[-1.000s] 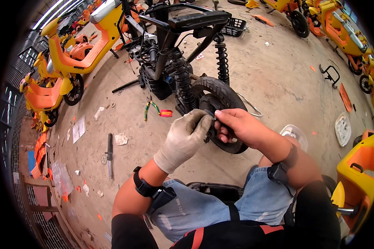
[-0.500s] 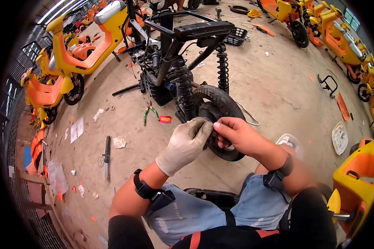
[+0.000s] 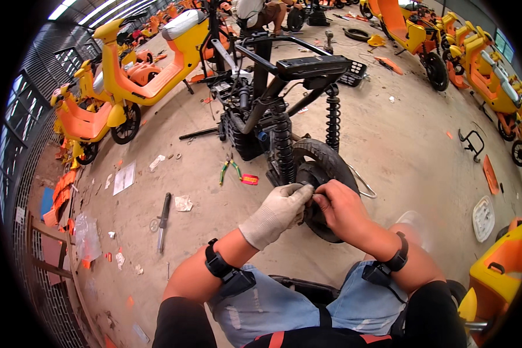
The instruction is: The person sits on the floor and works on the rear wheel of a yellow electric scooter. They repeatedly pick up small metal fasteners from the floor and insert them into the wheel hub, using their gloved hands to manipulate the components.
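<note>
My left hand (image 3: 277,213), in a whitish knitted glove with dirty fingertips, is closed in a pinch in front of the rear wheel. My bare right hand (image 3: 343,210) meets it there, thumb and fingers also pinched together. Whatever small thing lies between the fingertips is too hidden to name. Just behind both hands stands the rear wheel (image 3: 329,156) with its black tyre. It belongs to a stripped black scooter frame (image 3: 260,113), with one coil shock absorber (image 3: 282,142) on the left and another shock absorber (image 3: 333,119) on the right.
On the floor left of the wheel lie green-handled pliers (image 3: 230,169), a red packet (image 3: 250,180) and a loose shock absorber (image 3: 164,222). Yellow-orange scooters (image 3: 156,81) stand on both sides. A person (image 3: 261,13) crouches at the back. A white plastic cover (image 3: 483,218) lies at right.
The view has shifted, so the scene sits lower and further right. My right hand's fingers have curled in more, its back now turned up; both hands stay together by the wheel.
</note>
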Demonstrator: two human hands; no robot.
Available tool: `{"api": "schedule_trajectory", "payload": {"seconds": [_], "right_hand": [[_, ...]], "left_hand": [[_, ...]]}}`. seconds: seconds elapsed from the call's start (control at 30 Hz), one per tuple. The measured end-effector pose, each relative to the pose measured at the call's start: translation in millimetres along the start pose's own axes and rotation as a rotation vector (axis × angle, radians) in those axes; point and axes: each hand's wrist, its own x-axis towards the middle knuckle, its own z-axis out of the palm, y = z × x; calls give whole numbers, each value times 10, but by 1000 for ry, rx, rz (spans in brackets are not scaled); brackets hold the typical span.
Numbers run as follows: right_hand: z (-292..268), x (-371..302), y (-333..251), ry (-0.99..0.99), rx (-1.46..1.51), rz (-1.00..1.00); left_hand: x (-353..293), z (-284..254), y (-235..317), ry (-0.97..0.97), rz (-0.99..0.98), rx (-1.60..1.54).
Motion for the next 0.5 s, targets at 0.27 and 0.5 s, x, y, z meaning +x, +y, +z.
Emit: {"api": "schedule_trajectory", "payload": {"seconds": [0.27, 0.5], "right_hand": [[-38, 42, 51, -172, 628, 536], [-88, 83, 19, -231, 782, 784]], "left_hand": [[34, -93, -46, 34, 473, 529], [-33, -93, -72, -16, 486, 553]]}}
